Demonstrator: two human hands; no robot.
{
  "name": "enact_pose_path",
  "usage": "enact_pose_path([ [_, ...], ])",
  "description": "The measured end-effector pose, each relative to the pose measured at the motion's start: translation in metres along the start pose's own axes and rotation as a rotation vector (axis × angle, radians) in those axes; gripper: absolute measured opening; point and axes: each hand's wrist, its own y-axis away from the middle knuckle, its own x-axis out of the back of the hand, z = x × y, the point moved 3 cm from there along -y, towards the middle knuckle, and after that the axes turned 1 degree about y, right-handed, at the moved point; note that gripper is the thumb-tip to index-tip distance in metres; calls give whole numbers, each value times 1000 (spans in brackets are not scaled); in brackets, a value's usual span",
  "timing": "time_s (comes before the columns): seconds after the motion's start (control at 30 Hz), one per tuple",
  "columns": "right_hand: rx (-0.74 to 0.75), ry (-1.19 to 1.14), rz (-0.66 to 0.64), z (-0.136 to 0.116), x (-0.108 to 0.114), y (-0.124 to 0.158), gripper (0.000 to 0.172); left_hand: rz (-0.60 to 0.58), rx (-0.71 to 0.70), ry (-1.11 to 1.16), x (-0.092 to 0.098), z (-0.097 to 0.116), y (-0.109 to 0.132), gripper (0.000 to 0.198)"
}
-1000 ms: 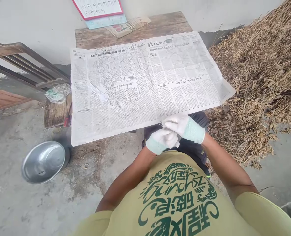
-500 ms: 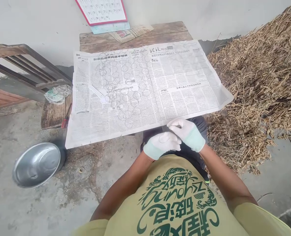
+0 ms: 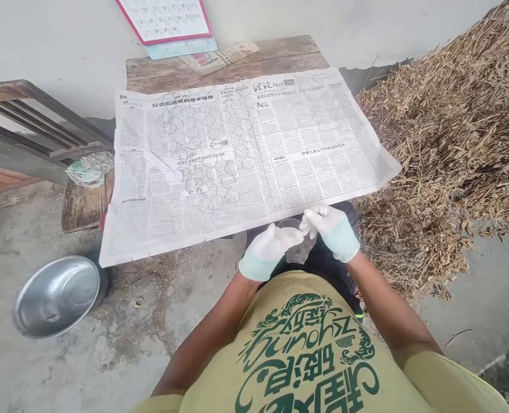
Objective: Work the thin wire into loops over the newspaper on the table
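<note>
Both hands wear white gloves with pale green cuffs and meet in front of the newspaper's near edge. My left hand (image 3: 269, 246) is closed, with a thin wire ring (image 3: 289, 220) rising from its fingers. My right hand (image 3: 325, 226) pinches at the fingertips of the left; whatever lies between its fingers is too small to make out. Many thin rings (image 3: 215, 195) lie in rows on the spread newspaper (image 3: 314, 178). A white flat strip with a round end (image 3: 174, 176) rests on the paper's left part.
A wooden table (image 3: 284, 51) carries the newspaper, a folded paper (image 3: 220, 57) and a calendar (image 3: 168, 20). At left are a wooden chair (image 3: 82, 206) with a plastic bag (image 3: 89, 169) and a metal basin (image 3: 58, 295). Dry stalks (image 3: 447, 137) are heaped at right.
My hands have shifted slightly, the left one turning so its thumb points up. The ring now stands above the fingers instead of lying against the glove. The whole view has moved a little.
</note>
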Motion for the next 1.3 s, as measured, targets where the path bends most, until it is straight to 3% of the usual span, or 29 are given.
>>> enact_pose_path([
  [0.13, -34, -69, -24, 9, 3, -2, 36, -29, -2, 111, 3, -8, -5, 57],
  [0.3, -47, -82, -113, 16, 8, -2, 40, 25, 70, 109, -1, -13, -4, 68],
  [0.5, -100, 17, -181, 15, 13, 4, 7, 144, -18, -59, -10, -2, 11, 56],
  [0.57, -110, -50, -178, 16, 13, 5, 4, 157, -27, -141, -14, 3, 13, 59],
  [0.73, -136, -114, -121, 20, 11, 5, 17, 261, -50, -307, -17, 16, 16, 63],
  [0.87, -88, -136, -77, 18, 11, 7, 18, 310, -65, -392, -14, 15, 19, 62],
  [1.13, -13, -290, -2, 20, 7, 8, 12, 222, -18, -388, -17, -10, 29, 64],
  [1.3, -17, -197, 2, 15, 8, 7, 13, 225, 20, -342, -6, -7, 26, 66],
])
